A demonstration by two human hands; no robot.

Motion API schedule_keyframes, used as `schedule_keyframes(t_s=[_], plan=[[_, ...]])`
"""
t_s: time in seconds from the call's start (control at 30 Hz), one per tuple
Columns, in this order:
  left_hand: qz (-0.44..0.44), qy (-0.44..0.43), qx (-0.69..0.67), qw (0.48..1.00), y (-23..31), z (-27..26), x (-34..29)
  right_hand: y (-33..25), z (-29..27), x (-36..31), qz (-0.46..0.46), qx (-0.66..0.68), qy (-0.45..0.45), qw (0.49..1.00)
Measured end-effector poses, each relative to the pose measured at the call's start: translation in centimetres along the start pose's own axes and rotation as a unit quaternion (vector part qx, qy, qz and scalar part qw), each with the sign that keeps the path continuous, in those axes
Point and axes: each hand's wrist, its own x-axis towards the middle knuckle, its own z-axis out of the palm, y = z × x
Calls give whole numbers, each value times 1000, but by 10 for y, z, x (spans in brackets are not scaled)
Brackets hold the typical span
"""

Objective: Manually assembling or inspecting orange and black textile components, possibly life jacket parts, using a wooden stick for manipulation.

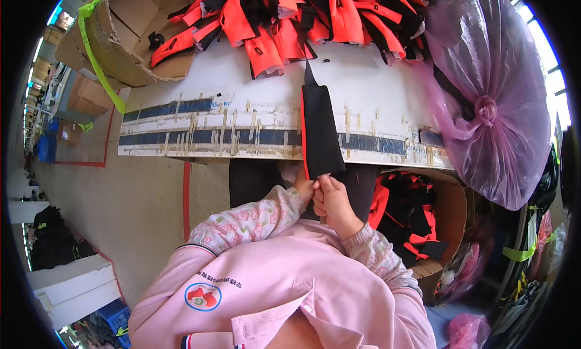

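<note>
A long black fabric piece [323, 128] with an orange edge lies over the table's front edge, its near end hanging over. From its far end a narrow black strap [310, 74] runs toward a heap of orange-and-black fabric pieces [266, 49]. My right hand [334, 202] is closed at the near end, thumb and fingers pinching the hem. Something thin and brownish pokes out below that fist, too small to name. My left hand [304, 187] is closed against the same end, beside the right; its fingers are partly hidden behind the fabric and the right hand.
The white table [254, 95] has worn tape along its front. An open cardboard box [130, 37] stands at the far left, with a yellow-green strip [94, 52] over it. A tied pink plastic bag [496, 65] bulges at the right. Below it, another box [451, 207] holds orange-and-black pieces.
</note>
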Motion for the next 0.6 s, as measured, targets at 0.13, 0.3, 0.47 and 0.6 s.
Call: schedule_keyframes(t_s=[0.13, 0.3, 0.47, 0.6], plan=[[13, 2, 20, 1000, 6, 2, -4, 3, -3, 0, -24, -4, -21, 999], [-5, -3, 66, 998, 35, 3, -14, -15, -44, -31, -88, -263, 16, 961], [188, 43, 57, 979, 111, -28, 19, -67, -119, -69, -345, -635, 116, 681], [126, 0, -59, 990, 128, -40, 31, -130, -158, -57, -406, -712, 270, 505]])
